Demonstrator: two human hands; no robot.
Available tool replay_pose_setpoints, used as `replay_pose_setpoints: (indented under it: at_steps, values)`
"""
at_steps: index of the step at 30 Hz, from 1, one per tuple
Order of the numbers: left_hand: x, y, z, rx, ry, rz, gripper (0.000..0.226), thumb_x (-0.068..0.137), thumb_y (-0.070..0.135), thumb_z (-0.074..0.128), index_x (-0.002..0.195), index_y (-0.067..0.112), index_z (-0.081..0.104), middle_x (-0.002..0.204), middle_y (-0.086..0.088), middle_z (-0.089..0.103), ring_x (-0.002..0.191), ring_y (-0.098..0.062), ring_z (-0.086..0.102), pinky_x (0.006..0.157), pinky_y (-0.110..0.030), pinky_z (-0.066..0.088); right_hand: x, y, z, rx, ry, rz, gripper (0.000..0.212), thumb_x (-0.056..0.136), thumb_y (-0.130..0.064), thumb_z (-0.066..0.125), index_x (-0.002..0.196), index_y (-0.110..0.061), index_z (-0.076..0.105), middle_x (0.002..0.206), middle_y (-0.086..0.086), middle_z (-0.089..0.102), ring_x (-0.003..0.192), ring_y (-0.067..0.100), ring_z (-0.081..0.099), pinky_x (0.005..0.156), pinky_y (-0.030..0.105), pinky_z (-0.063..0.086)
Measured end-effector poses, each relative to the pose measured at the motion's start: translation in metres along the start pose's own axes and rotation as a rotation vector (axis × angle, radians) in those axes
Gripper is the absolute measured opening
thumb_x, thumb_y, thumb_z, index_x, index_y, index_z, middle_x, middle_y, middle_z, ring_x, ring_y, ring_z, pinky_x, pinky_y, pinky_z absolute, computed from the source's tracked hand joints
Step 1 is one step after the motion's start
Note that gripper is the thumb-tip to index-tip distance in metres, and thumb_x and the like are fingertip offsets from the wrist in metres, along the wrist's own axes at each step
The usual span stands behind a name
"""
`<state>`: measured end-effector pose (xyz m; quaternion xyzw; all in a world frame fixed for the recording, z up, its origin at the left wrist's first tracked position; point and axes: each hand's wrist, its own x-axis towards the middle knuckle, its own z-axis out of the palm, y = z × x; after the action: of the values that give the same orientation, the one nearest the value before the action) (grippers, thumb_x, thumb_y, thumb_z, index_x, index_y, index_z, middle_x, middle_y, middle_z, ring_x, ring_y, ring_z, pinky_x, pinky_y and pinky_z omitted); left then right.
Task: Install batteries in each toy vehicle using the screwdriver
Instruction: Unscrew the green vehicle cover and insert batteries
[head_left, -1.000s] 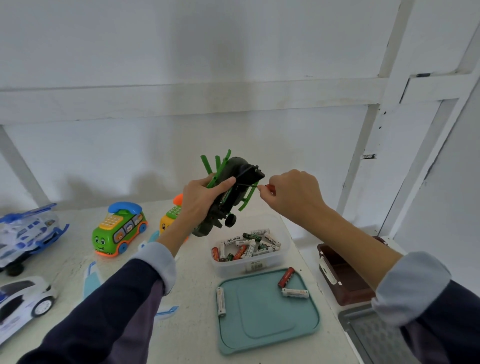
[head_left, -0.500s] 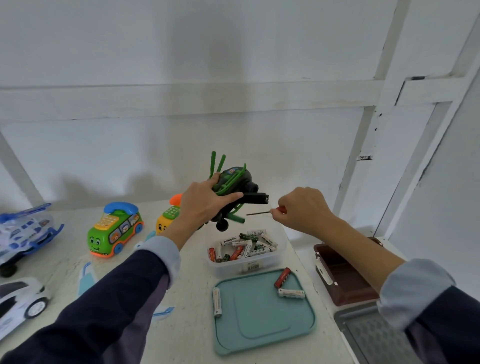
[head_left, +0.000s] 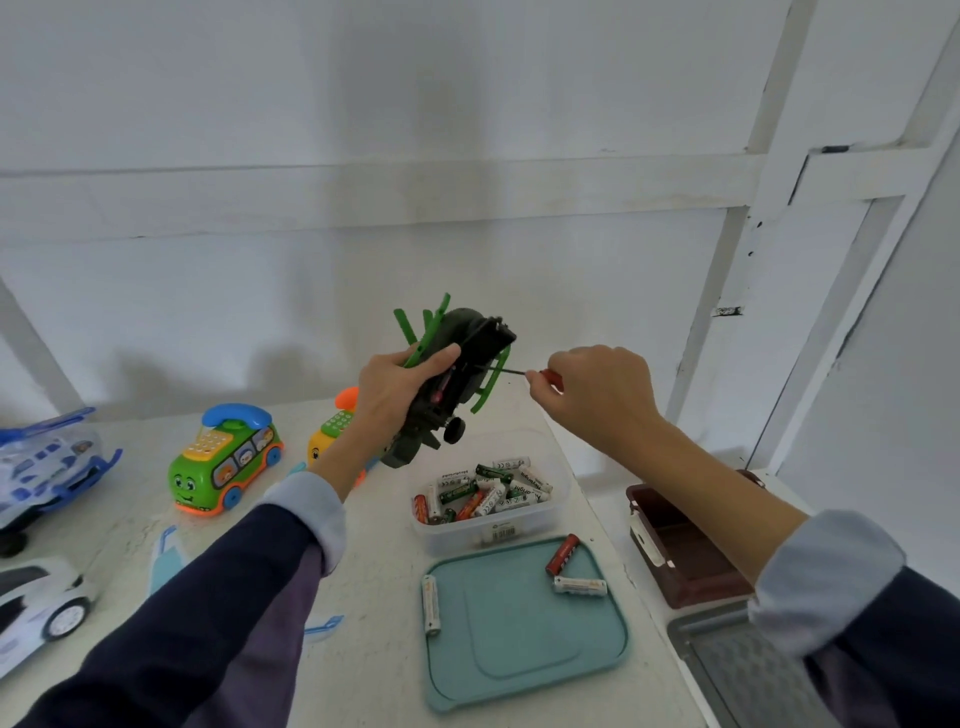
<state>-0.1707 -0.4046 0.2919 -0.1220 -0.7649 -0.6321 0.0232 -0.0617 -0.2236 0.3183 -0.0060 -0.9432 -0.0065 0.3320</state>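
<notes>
The left hand (head_left: 395, 387) grips the dark green toy helicopter (head_left: 452, 384) above the desk, now tilted underside-out again; the right hand's fingers (head_left: 540, 376) pinch the red-handled screwdriver (head_left: 519, 372), whose tip has returned to the battery cover (probably its screw).

Both my arms reach forward, raised, sleeves pushed back from the wrists. My left hand (head_left: 397, 387) has its grip wrapped round the dark toy helicopter (head_left: 451, 376), thumb across it; my right hand (head_left: 597, 395) pinches the red-handled screwdriver (head_left: 540, 375) between curled fingertips.
</notes>
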Motion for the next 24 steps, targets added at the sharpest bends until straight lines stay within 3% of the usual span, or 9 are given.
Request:
replay_pose_setpoints:
  at_steps: [3, 7, 10, 13, 16, 19, 21, 24]
  values:
    - [-0.003, 0.005, -0.001, -0.120, -0.015, -0.061, 0.033, 0.073, 0.040, 0.078, 0.071, 0.009, 0.071, 0.064, -0.005, 0.069, 0.059, -0.022, 0.065, 0.059, -0.026, 0.055, 0.007, -0.011, -0.004, 0.002, 0.048, -0.004, 0.045, 0.081, -0.027, 0.063, 0.043, -0.013, 0.045, 0.041, -0.010, 0.016, 0.037, 0.004, 0.006, 0.046, 0.013, 0.009]
    - [-0.006, 0.010, -0.002, -0.189, -0.035, -0.070, 0.048, 0.061, 0.049, 0.080, 0.075, 0.004, 0.072, 0.071, -0.012, 0.071, 0.063, -0.028, 0.067, 0.065, -0.032, 0.058, 0.009, -0.020, -0.007, -0.056, 0.007, -0.034, 0.042, 0.086, -0.027, 0.059, 0.048, -0.010, 0.052, 0.042, -0.008, 0.017, 0.037, 0.007, 0.009, 0.045, 0.015, 0.010]
    - [-0.009, 0.013, -0.002, -0.206, -0.026, -0.075, 0.063, 0.052, 0.054, 0.079, 0.079, -0.002, 0.071, 0.078, -0.018, 0.071, 0.066, -0.030, 0.067, 0.067, -0.035, 0.059, 0.009, -0.028, -0.014, -0.098, 0.040, -0.016, 0.048, 0.076, -0.023, 0.070, 0.041, -0.014, 0.039, 0.044, -0.011, 0.005, 0.038, 0.004, 0.000, 0.046, 0.011, 0.006]
    - [-0.011, 0.015, -0.002, -0.211, -0.019, -0.081, 0.058, 0.051, 0.055, 0.079, 0.075, 0.003, 0.071, 0.079, -0.019, 0.071, 0.069, -0.034, 0.068, 0.068, -0.037, 0.059, 0.008, -0.032, -0.014, -0.094, 0.089, -0.004, 0.046, 0.070, -0.021, 0.076, 0.038, -0.013, 0.044, 0.042, -0.010, 0.008, 0.039, 0.004, -0.003, 0.048, 0.009, 0.004]
    - [-0.013, 0.015, -0.001, -0.195, -0.016, -0.090, 0.056, 0.053, 0.057, 0.079, 0.073, 0.005, 0.071, 0.079, -0.019, 0.072, 0.072, -0.037, 0.069, 0.072, -0.043, 0.059, 0.005, -0.034, -0.018, -0.084, 0.077, 0.007, 0.043, 0.070, -0.021, 0.077, 0.039, -0.012, 0.049, 0.040, -0.007, 0.019, 0.033, 0.010, 0.008, 0.047, 0.008, 0.005]
    - [-0.014, 0.015, -0.001, -0.163, -0.007, -0.097, 0.045, 0.064, 0.050, 0.080, 0.069, 0.007, 0.070, 0.074, -0.016, 0.071, 0.068, -0.033, 0.068, 0.074, -0.046, 0.059, 0.009, -0.036, -0.021, -0.114, 0.091, 0.011, 0.048, 0.068, -0.018, 0.078, 0.039, -0.014, 0.039, 0.041, -0.008, 0.011, 0.036, 0.007, 0.001, 0.049, 0.008, 0.005]
    - [-0.015, 0.014, -0.001, -0.154, -0.005, -0.103, 0.041, 0.067, 0.048, 0.080, 0.067, 0.008, 0.069, 0.072, -0.014, 0.070, 0.067, -0.033, 0.068, 0.075, -0.048, 0.059, 0.011, -0.036, -0.026, -0.205, 0.012, -0.011, 0.044, 0.077, -0.019, 0.068, 0.048, -0.015, 0.035, 0.044, -0.008, 0.011, 0.039, 0.007, 0.004, 0.046, 0.013, 0.006]
    - [-0.017, 0.015, -0.001, -0.153, -0.019, -0.119, 0.040, 0.068, 0.046, 0.081, 0.069, 0.008, 0.070, 0.073, -0.014, 0.072, 0.068, -0.033, 0.068, 0.076, -0.049, 0.059, 0.009, -0.031, -0.022, -0.242, -0.108, -0.052, 0.039, 0.094, -0.019, 0.041, 0.056, -0.015, 0.032, 0.051, -0.004, 0.026, 0.044, 0.010, 0.019, 0.044, 0.022, 0.014]
